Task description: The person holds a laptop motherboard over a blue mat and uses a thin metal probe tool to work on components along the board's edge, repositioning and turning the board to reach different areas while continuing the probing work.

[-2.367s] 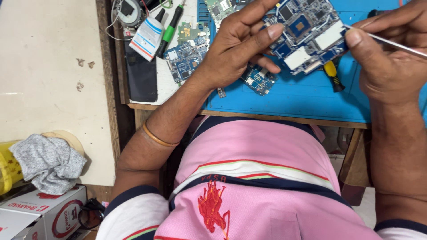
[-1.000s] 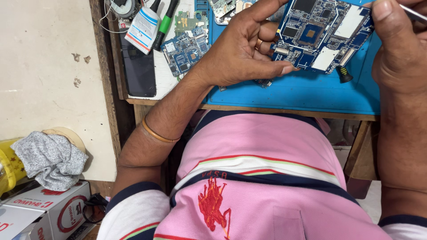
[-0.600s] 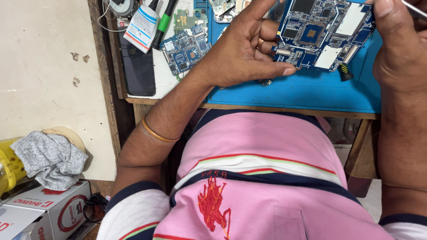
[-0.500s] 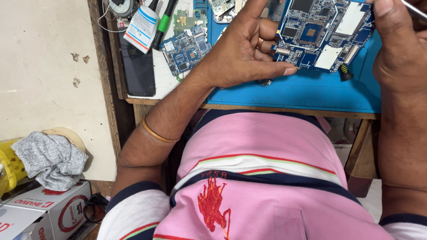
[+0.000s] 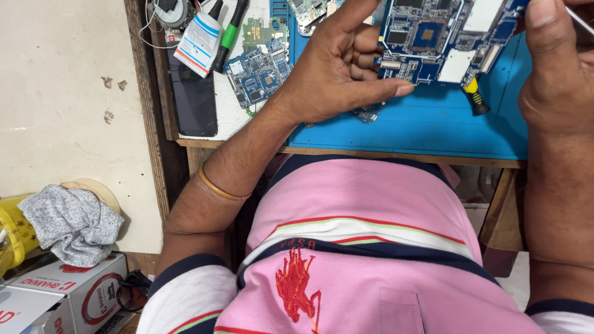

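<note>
Circuit board (image 5: pixel 445 37) pinched in left hand (image 5: pixel 334 68) (over blue mat (image 5: pixel 421 130)); right hand (image 5: pixel 557 74) clamped on thin tool (image 5: pixel 581 20).

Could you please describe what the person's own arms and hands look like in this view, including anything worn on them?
Both forearms are bare. The left hand wears a ring on one finger, and a thin gold-coloured bangle circles the left forearm. The right hand shows nothing worn. Short sleeves of a pink polo shirt end in white with dark navy bands.
</note>
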A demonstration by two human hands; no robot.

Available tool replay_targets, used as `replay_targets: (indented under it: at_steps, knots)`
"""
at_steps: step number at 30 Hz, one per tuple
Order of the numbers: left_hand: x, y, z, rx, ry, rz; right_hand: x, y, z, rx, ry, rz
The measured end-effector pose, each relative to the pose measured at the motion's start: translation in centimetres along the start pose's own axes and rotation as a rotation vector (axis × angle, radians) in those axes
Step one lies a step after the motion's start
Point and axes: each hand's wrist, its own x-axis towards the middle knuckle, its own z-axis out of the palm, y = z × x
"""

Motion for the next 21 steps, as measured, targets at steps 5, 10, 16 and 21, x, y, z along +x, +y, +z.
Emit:
replay_targets:
  at_steps: [5, 10, 16, 21]
  knots:
    - [0.2, 0.3, 0.3, -0.013, 0.047, 0.055, 0.2, 0.8, 0.0, 0.124, 0.015, -0.066]
    - [0.3, 0.1, 0.2, -0.044, 0.054, 0.053, 0.1, 1.3, 0.1, 0.19, 0.023, -0.089]
    - [0.2, -0.1, 0.2, -0.035, 0.101, -0.002, 0.3, 1.6, 0.0, 0.238, 0.025, -0.103]
    - [0.5, 0.2, 0.2, -0.017, 0.082, 0.083, 0.2, 1.7, 0.2, 0.269, 0.022, -0.106]
